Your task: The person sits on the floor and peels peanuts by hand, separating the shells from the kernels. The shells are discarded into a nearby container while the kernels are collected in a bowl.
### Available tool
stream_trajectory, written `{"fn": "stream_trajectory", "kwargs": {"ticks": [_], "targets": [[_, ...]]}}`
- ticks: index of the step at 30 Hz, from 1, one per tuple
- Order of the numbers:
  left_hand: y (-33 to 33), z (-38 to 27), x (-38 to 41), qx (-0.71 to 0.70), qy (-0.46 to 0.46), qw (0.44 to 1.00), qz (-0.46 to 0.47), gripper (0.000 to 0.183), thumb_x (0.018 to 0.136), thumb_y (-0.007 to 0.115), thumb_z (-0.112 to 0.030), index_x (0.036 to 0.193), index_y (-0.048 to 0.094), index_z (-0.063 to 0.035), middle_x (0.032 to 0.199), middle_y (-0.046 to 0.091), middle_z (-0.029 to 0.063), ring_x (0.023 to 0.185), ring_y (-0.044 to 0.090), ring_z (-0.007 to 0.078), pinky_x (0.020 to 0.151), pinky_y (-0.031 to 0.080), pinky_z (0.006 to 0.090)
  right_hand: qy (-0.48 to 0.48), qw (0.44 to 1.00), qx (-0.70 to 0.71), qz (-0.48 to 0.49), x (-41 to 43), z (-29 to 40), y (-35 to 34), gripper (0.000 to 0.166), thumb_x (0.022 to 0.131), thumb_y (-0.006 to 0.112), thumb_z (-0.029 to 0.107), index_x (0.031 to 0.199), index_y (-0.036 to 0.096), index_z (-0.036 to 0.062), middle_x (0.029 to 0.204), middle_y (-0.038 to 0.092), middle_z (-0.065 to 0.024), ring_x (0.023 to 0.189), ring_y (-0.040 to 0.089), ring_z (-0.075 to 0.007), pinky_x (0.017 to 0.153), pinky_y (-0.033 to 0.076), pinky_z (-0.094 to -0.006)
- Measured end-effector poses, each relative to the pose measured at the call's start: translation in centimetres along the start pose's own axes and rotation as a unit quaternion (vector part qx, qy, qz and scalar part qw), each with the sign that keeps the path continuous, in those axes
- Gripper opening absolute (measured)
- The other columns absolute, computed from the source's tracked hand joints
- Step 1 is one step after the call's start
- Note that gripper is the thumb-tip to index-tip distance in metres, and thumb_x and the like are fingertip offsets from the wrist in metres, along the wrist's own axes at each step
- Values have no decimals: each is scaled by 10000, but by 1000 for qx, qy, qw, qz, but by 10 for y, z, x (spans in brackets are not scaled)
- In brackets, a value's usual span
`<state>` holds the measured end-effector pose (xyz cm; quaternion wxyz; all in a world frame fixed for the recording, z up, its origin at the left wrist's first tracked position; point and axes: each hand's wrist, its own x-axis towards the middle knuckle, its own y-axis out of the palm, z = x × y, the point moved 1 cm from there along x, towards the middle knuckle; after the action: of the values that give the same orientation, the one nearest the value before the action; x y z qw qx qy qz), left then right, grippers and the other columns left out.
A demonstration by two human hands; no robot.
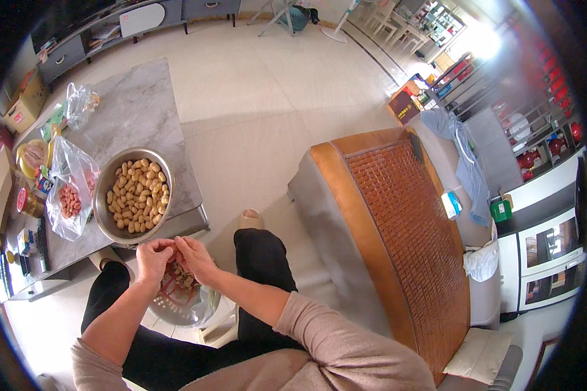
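My left hand (152, 259) and my right hand (195, 259) meet fingertip to fingertip, with fingers curled and pinched; whatever lies between them is hidden. Below them is a metal basin (176, 317) with a plastic bag liner, holding peanut shells (182, 286). Just beyond my hands, a stainless steel bowl (98, 215) full of unshelled peanuts (138, 195) stands at the table's near corner. Left of it, an open clear plastic bag (71, 159) contains shelled red-skinned peanuts (70, 201).
The grey marble-patterned table (142, 102) also carries a lidded jar (29, 203), a cut pomelo (34, 156), a remote control (42, 244) and a crumpled plastic bag (81, 105). A sofa with a woven brown mat (401, 234) stands to the right. A plastic stool (220, 332) is partly visible beneath me.
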<state>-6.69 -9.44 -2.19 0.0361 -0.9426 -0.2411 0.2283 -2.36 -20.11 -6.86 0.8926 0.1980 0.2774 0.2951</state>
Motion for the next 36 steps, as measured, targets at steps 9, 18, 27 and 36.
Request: {"fn": "stream_trajectory", "kwargs": {"ticks": [9,18,27,36], "targets": [[-3,-1,-5,-69,-25,997,10,62,777,592,-5,824,612,30,747,600,40,646,567,106,615,472,214,92,989,97,61,5,-1,-6,175,910,458,232,787,485,111,607,407,45,447,317,-48,394,226,-200],[-4,-5,-9,-65,6,998,-11,46,759,605,-20,779,587,17,708,576,33,618,550,92,603,472,209,89,985,113,91,4,2,-5,178,919,441,233,794,508,126,591,404,63,455,310,-35,406,224,-189],[-9,-2,-6,73,55,995,-39,66,729,593,-40,722,532,-17,664,517,-3,608,486,76,584,423,213,84,987,87,101,5,1,-2,186,921,429,214,920,578,102,604,453,63,466,340,-25,398,228,-178],[-11,5,-4,-56,-52,997,-8,79,755,560,-23,763,483,-42,730,501,12,653,509,100,624,448,231,69,992,49,91,2,3,0,230,920,402,187,987,576,52,641,473,42,496,357,-30,419,245,-180]]}}
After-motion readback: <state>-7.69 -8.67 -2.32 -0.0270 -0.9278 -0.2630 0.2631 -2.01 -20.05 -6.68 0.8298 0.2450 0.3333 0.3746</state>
